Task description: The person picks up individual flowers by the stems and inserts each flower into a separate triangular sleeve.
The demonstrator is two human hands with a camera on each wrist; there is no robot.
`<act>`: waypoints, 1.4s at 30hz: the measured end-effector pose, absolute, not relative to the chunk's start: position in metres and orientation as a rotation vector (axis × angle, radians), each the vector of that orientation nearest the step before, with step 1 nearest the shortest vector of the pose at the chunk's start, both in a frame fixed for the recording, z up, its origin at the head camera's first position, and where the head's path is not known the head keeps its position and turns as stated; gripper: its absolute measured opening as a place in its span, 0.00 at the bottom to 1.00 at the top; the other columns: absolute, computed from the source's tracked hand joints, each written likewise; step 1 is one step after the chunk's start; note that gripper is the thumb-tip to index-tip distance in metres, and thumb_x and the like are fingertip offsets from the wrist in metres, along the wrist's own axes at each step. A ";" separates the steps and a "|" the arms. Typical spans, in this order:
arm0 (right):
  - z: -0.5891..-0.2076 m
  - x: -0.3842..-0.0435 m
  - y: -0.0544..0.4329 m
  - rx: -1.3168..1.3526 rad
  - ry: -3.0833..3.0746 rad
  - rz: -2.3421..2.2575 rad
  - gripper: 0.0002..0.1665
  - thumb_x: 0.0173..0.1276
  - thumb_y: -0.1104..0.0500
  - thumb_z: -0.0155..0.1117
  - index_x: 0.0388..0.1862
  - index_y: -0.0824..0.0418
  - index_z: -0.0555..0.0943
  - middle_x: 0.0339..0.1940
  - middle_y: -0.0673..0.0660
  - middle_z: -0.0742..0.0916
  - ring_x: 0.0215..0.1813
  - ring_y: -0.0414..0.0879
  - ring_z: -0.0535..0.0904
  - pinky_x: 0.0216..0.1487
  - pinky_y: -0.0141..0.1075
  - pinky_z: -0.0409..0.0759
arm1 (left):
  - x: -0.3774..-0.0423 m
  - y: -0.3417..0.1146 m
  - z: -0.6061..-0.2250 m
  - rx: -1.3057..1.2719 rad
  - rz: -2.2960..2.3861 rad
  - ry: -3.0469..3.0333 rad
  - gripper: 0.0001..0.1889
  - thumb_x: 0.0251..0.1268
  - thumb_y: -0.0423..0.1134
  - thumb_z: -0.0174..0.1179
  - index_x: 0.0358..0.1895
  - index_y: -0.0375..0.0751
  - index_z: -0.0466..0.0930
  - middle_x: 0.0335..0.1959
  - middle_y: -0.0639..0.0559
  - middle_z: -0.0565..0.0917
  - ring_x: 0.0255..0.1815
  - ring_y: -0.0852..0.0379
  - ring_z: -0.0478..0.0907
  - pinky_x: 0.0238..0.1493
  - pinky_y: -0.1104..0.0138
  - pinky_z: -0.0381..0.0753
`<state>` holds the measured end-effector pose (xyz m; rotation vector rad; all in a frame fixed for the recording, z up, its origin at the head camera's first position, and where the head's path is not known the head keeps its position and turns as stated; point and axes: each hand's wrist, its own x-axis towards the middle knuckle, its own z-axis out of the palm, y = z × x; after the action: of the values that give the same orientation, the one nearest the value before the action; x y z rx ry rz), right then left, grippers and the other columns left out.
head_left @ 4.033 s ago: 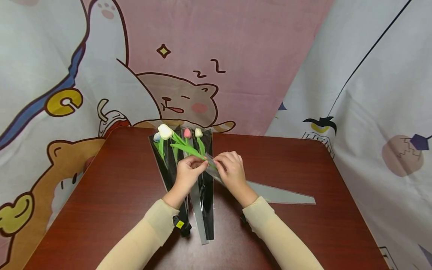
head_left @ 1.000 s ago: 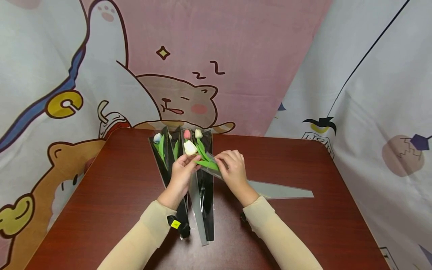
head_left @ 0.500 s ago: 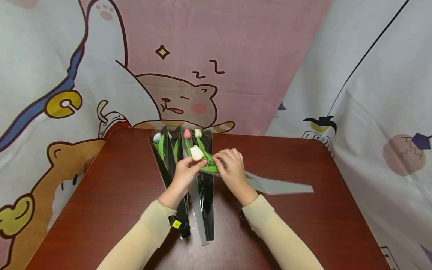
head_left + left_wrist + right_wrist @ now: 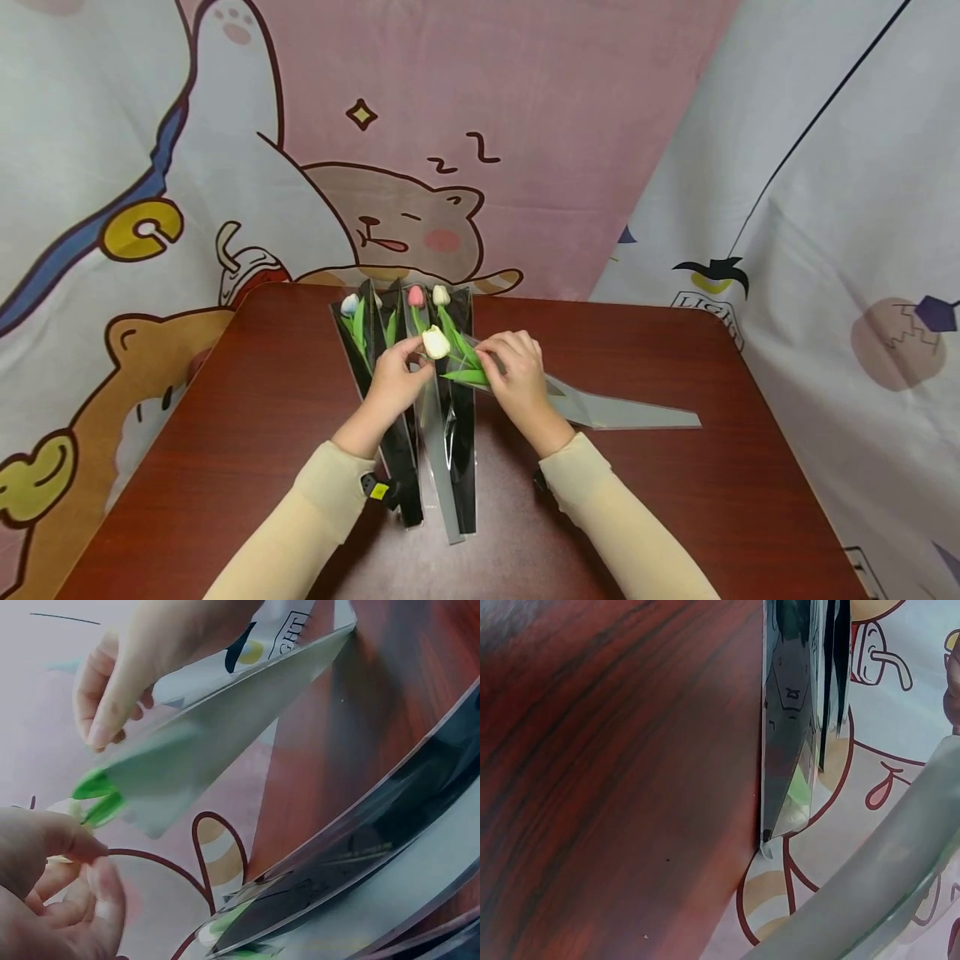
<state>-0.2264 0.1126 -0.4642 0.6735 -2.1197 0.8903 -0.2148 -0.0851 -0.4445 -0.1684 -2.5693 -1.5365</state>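
In the head view my right hand (image 4: 517,375) pinches the upper edge of a grey translucent flower sleeve (image 4: 637,412), whose narrow end points right. A white tulip (image 4: 436,342) with green leaves (image 4: 467,377) pokes out of the sleeve's wide end, its head toward the left. My left hand (image 4: 393,379) is right beside the tulip head, fingers bent and thumb below. In the left wrist view the left hand (image 4: 64,881) is close to the green leaves (image 4: 101,799) at the sleeve's mouth. The right wrist view shows the grey sleeve (image 4: 885,870) across its lower right.
Several wrapped tulips lie side by side beneath the hands, in black sleeves (image 4: 463,483) and a grey one (image 4: 442,483). Their blue (image 4: 349,306), pink (image 4: 416,296) and white heads (image 4: 441,296) are at the table's (image 4: 675,517) far edge. A printed cloth (image 4: 562,150) hangs behind.
The white tulip has come right and down, its head closer to the sleeve's mouth. My left hand has just drawn back leftward from it. The right hand has barely moved.
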 end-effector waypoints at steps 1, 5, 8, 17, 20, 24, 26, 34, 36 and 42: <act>-0.465 -0.227 0.113 0.670 -2.124 0.890 0.03 0.60 0.60 0.69 0.33 0.57 0.84 0.33 0.50 0.85 0.38 0.47 0.75 0.41 0.43 0.68 | -0.215 -0.086 -0.444 -0.162 -1.577 -2.570 0.21 0.52 0.26 0.58 0.54 0.35 0.77 0.38 0.42 0.83 0.35 0.50 0.77 0.28 0.70 0.69; -0.467 -0.228 0.115 0.648 -2.139 0.886 0.03 0.62 0.58 0.67 0.33 0.56 0.84 0.33 0.49 0.85 0.39 0.46 0.74 0.41 0.42 0.68 | -0.215 -0.090 -0.445 -0.128 -1.791 -2.527 0.24 0.61 0.27 0.52 0.63 0.38 0.69 0.46 0.39 0.83 0.43 0.46 0.77 0.35 0.66 0.76; -0.468 -0.228 0.117 0.638 -2.140 0.889 0.03 0.62 0.58 0.67 0.33 0.56 0.84 0.33 0.49 0.84 0.38 0.47 0.74 0.41 0.42 0.68 | -0.215 -0.090 -0.447 -0.091 -1.956 -2.451 0.19 0.69 0.30 0.49 0.62 0.38 0.70 0.47 0.36 0.82 0.47 0.42 0.78 0.38 0.63 0.80; -0.468 -0.228 0.117 0.637 -2.151 0.895 0.03 0.62 0.58 0.67 0.33 0.56 0.84 0.34 0.49 0.84 0.39 0.47 0.74 0.41 0.42 0.68 | -0.211 -0.088 -0.448 0.000 -2.090 -2.269 0.16 0.66 0.35 0.58 0.53 0.30 0.77 0.42 0.33 0.83 0.36 0.61 0.83 0.34 0.72 0.81; -0.468 -0.228 0.116 0.639 -2.142 0.890 0.02 0.61 0.59 0.68 0.33 0.56 0.84 0.33 0.50 0.84 0.38 0.47 0.74 0.41 0.42 0.67 | -0.217 -0.088 -0.458 0.006 -2.092 -2.207 0.15 0.65 0.35 0.60 0.51 0.31 0.79 0.40 0.36 0.84 0.32 0.69 0.81 0.33 0.73 0.81; -0.468 -0.228 0.116 0.631 -2.142 0.883 0.02 0.60 0.60 0.68 0.33 0.56 0.84 0.33 0.50 0.84 0.38 0.47 0.74 0.40 0.42 0.67 | -0.216 -0.085 -0.460 -0.023 -2.097 -2.203 0.16 0.64 0.36 0.60 0.53 0.34 0.78 0.40 0.40 0.83 0.33 0.67 0.80 0.35 0.73 0.80; -0.467 -0.229 0.115 0.633 -2.144 0.882 0.02 0.60 0.60 0.68 0.33 0.56 0.84 0.34 0.50 0.84 0.38 0.47 0.74 0.40 0.42 0.67 | -0.215 -0.082 -0.460 -0.045 -2.100 -2.228 0.16 0.64 0.36 0.60 0.54 0.35 0.78 0.40 0.39 0.83 0.34 0.65 0.80 0.34 0.73 0.79; -0.464 -0.228 0.111 0.655 -2.124 0.868 0.03 0.58 0.61 0.70 0.32 0.57 0.84 0.33 0.50 0.84 0.37 0.46 0.74 0.39 0.41 0.67 | -0.200 -0.072 -0.437 -0.127 -2.040 -2.351 0.15 0.64 0.32 0.60 0.52 0.28 0.78 0.42 0.32 0.82 0.37 0.58 0.81 0.33 0.75 0.75; -0.464 -0.229 0.111 0.650 -2.117 0.861 0.03 0.58 0.61 0.70 0.32 0.57 0.84 0.33 0.50 0.84 0.37 0.47 0.74 0.39 0.41 0.67 | -0.198 -0.072 -0.433 -0.128 -2.003 -2.365 0.15 0.64 0.31 0.60 0.51 0.27 0.78 0.42 0.32 0.82 0.40 0.53 0.81 0.35 0.76 0.75; -0.463 -0.229 0.111 0.656 -2.123 0.865 0.03 0.58 0.61 0.70 0.32 0.57 0.84 0.33 0.50 0.84 0.37 0.47 0.74 0.40 0.41 0.67 | -0.205 -0.072 -0.446 -0.140 -1.930 -2.376 0.14 0.63 0.34 0.61 0.49 0.29 0.80 0.41 0.34 0.83 0.43 0.46 0.81 0.38 0.74 0.75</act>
<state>-0.2292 0.1112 -0.4631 0.6557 -2.1233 0.8650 -0.2050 -0.0721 -0.4464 -0.1397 -2.3758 -1.9301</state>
